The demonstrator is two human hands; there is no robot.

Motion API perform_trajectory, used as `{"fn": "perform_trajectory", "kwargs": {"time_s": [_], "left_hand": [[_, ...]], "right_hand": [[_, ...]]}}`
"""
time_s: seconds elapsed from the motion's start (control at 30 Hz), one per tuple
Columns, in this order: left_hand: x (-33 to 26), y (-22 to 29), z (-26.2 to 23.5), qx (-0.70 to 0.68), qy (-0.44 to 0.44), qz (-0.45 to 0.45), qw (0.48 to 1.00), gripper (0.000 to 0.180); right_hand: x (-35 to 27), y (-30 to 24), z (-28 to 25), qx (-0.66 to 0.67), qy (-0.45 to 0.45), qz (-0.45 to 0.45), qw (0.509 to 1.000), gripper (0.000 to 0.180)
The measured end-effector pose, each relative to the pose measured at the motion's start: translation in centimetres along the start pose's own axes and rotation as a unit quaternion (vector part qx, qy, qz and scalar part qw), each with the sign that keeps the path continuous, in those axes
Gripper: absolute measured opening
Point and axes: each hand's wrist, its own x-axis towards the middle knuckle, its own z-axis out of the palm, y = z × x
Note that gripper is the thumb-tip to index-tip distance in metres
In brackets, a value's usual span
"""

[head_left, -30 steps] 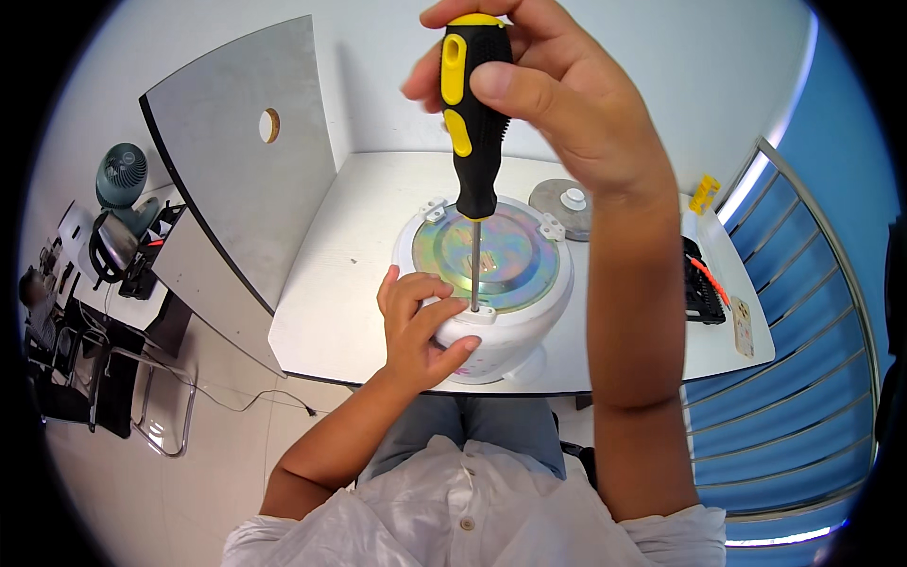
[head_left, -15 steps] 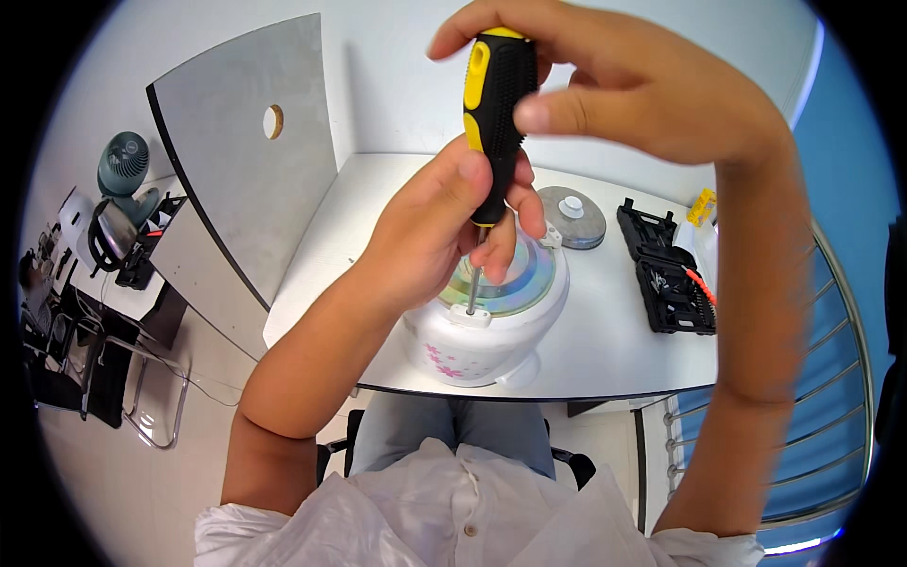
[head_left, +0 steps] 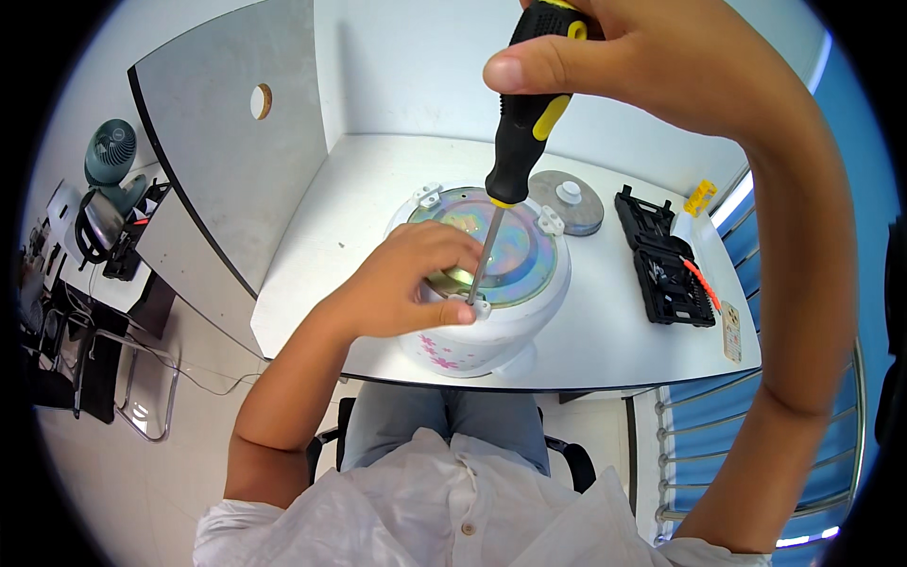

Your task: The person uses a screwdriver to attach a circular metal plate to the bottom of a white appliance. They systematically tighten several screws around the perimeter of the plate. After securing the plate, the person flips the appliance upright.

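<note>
An upturned white rice cooker [head_left: 487,350] with pink flowers stands near the table's front edge, its shiny iridescent base plate [head_left: 520,250] facing up. Small white feet [head_left: 550,221] sit around the plate's rim. My right hand [head_left: 642,71] is closed round the top of a black and yellow screwdriver [head_left: 521,142]. The shaft slants down to the near foot [head_left: 483,309], where its tip meets the foot or a recess in it. Resting on the cooker beside the shaft, my left hand [head_left: 402,274] has its thumb by that foot and its fingers bent over the plate, thumb and fingers apart.
Behind the cooker lies a round grey lid-like disc [head_left: 570,210] with a white knob. An open black tool case [head_left: 661,265] is on the right, with a remote control [head_left: 731,331] beside it. A grey partition [head_left: 227,123] borders the table's left side.
My left hand has let go of the screwdriver and moved down onto the cooker. My right hand now grips the handle's top, and the handle leans to the right.
</note>
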Motion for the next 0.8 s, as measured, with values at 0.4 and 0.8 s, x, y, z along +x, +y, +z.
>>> {"fn": "perform_trajectory", "kwargs": {"time_s": [0.4,0.8], "left_hand": [[-2.5,-0.8,1.6,0.102,0.073,0.017,0.992,0.02],[-2.7,-0.7,1.9,0.107,0.089,0.007,0.99,0.022]], "right_hand": [[0.8,-2.9,5.7,0.226,0.356,-0.116,0.899,0.033],[1.9,0.3,-1.8,0.132,-0.184,0.029,0.974,0.034]]}}
